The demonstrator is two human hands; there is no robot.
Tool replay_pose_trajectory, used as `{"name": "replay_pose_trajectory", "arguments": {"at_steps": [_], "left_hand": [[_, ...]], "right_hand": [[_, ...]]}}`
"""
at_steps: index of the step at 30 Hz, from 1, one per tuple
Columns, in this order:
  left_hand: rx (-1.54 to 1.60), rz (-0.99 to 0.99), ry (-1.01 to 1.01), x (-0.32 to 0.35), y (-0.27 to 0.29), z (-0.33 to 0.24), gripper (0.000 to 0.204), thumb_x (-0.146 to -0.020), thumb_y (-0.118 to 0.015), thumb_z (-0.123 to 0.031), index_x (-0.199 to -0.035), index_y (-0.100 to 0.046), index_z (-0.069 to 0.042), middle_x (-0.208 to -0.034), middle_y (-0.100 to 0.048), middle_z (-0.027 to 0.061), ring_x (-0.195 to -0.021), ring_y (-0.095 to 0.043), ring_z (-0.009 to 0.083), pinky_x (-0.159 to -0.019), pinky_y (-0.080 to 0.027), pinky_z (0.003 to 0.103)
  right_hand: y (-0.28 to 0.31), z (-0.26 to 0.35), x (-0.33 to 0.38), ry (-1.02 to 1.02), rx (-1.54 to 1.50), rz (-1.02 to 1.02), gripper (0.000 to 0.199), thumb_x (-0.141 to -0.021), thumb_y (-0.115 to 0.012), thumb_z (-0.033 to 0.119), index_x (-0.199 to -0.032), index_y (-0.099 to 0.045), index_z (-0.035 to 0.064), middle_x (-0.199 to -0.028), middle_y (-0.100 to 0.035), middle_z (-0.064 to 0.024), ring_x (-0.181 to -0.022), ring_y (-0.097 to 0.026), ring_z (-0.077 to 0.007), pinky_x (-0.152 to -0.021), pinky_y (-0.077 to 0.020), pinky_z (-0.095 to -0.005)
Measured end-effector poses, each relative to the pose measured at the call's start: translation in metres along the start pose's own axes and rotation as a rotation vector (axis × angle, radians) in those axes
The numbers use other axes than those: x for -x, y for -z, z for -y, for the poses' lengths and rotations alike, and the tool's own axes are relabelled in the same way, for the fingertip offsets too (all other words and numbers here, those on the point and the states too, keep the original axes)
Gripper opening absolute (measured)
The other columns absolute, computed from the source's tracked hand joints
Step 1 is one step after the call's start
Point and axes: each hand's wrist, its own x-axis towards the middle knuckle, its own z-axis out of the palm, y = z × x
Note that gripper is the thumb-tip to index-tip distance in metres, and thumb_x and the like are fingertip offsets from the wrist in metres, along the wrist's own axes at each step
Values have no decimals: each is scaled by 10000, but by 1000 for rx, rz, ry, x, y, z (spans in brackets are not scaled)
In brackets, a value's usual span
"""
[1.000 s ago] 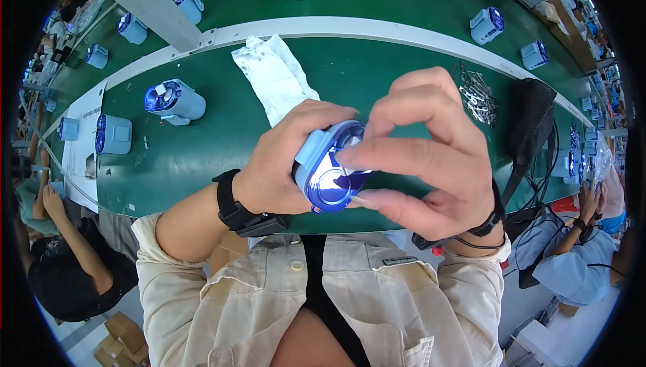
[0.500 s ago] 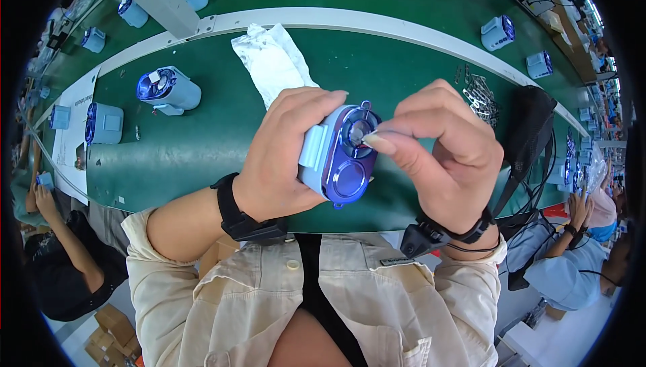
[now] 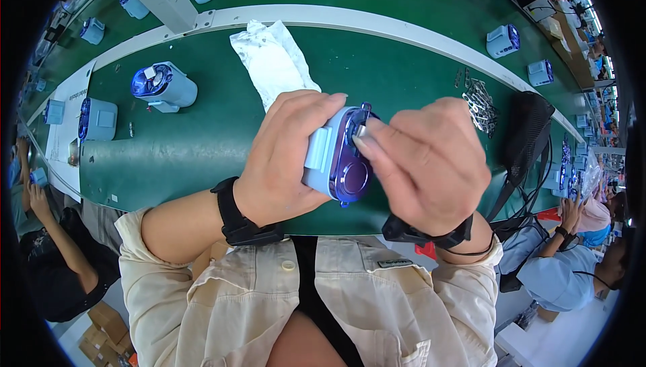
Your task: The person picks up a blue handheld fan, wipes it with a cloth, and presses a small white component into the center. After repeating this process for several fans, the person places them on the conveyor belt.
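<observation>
On the left of the green table [image 3: 202,141] sit light-blue containers [image 3: 178,91] with glossy tops, then a white sheet [image 3: 272,57]. My left hand [image 3: 286,145] wraps around a matching container [image 3: 341,162], held above the near middle, and my right hand [image 3: 431,165] pinches a small pale piece [image 3: 361,131] at its dark-blue top [image 3: 353,176]. Farther right are loose metal clips [image 3: 480,104] and a black pouch [image 3: 527,125]
</observation>
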Motion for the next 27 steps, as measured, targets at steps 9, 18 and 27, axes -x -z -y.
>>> {"name": "replay_pose_trajectory", "arguments": {"at_steps": [9,18,27], "left_hand": [[-17,-59,24,-2,0,1,702,-656,-807,-61,-1271,-475,5,-1131,-584,185,-986,-587,361,-867,-485,430],[281,1,83,1,-1,2,814,-646,-882,-127,-1311,-423,-32,-1233,-546,158,-1101,-574,310,-940,-466,407],[207,42,-35,-1,-1,6,761,-675,-833,-101,-1329,-453,-21,-1243,-566,142,-1110,-571,337,-955,-452,424]], "right_hand": [[-1,8,4,134,254,169,267,-761,-739,112,-966,-709,-56,-927,-612,-144,-683,-541,-225,-618,-438,-350],[-10,-4,7,-679,-1039,8,314,-891,-666,127,-1151,-664,-49,-1242,-573,-189,-1067,-600,-238,-924,-498,-372],[-5,0,7,-978,-1341,155,457,-843,-695,-6,-1283,-575,-27,-1248,-604,-175,-1075,-614,-219,-893,-512,-331]]}}
